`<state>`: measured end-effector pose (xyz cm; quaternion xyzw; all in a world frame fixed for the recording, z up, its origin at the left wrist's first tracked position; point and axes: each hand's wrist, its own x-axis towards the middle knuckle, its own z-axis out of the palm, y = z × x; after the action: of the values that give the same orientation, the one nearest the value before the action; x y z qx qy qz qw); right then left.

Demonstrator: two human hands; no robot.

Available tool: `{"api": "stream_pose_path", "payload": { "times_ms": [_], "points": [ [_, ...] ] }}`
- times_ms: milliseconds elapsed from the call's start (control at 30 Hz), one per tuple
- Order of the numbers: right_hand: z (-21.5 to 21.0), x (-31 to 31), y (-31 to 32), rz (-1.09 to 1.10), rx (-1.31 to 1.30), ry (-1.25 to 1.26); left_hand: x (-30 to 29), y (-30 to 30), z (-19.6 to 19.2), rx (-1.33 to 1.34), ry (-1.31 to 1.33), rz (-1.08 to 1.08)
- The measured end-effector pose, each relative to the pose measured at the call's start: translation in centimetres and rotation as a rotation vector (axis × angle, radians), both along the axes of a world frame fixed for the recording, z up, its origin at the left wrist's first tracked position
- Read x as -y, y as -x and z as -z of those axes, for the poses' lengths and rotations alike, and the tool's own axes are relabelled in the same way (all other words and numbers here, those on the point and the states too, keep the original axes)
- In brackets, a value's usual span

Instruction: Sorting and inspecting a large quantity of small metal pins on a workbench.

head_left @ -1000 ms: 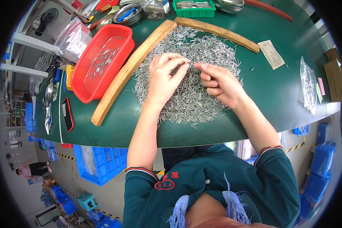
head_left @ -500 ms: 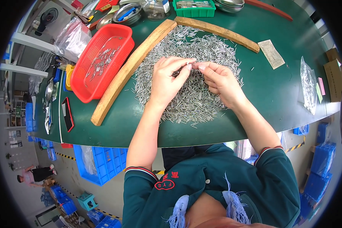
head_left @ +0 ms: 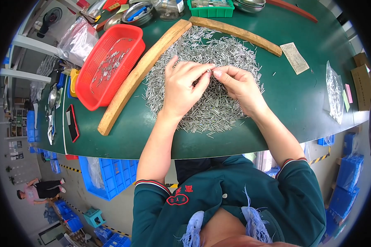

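Centrally, the left bare hand [head_left: 182, 88] pinches a small silvery metal piece [head_left: 209, 71] between thumb and forefinger; the right bare hand [head_left: 244, 88] meets it, its grip unclear. Such pieces are best steadied lightly, above the loose heap of slender silvery metal pins [head_left: 214, 109].

Metal piece [head_left: 209, 71] mostly covered by left hand [head_left: 180, 88] and right hand [head_left: 244, 86], shape not made out; pin pile [head_left: 214, 115] partly hidden; steel bowls [head_left: 250, 5] cut off by upper edge.
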<state>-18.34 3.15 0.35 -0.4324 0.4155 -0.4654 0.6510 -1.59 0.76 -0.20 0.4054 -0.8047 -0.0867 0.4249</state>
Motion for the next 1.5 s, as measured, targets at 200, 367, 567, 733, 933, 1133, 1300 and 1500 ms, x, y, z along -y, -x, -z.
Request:
{"api": "stream_pose_path", "payload": {
  "times_ms": [200,367,567,733,933,1133,1300,1500],
  "points": [
    [0.2,0.1,0.3,-0.004,-0.012,-0.045,0.1,0.1,0.2,-0.142,-0.096,0.014],
    [0.3,0.2,0.5,-0.051,0.062,-0.1,-0.2,0.3,0.0,-0.193,-0.145,0.083],
    [0.1,0.3,0.4,-0.095,0.186,-0.228,-0.4,0.4,-0.1,-0.241,-0.159,0.137],
    [0.2,0.3,0.5,-0.11,0.238,-0.272,-0.3,0.4,-0.1,-0.217,-0.123,0.144],
    [0.0,0.3,0.4,-0.097,0.256,-0.26,-0.2,0.4,-0.1,-0.2,-0.101,0.153],
    [0.0,0.3,0.5,-0.088,0.261,-0.27,-0.2,0.4,-0.2,-0.202,-0.099,0.154],
    [-1.1,-0.1,0.2,-0.194,0.359,-0.504,-0.3,0.4,-0.5,-0.132,0.045,0.226],
    [0.5,0.9,1.0,-0.242,0.582,-0.646,0.2,-0.3,-0.4,-0.219,-0.052,0.061]
  ]
}}
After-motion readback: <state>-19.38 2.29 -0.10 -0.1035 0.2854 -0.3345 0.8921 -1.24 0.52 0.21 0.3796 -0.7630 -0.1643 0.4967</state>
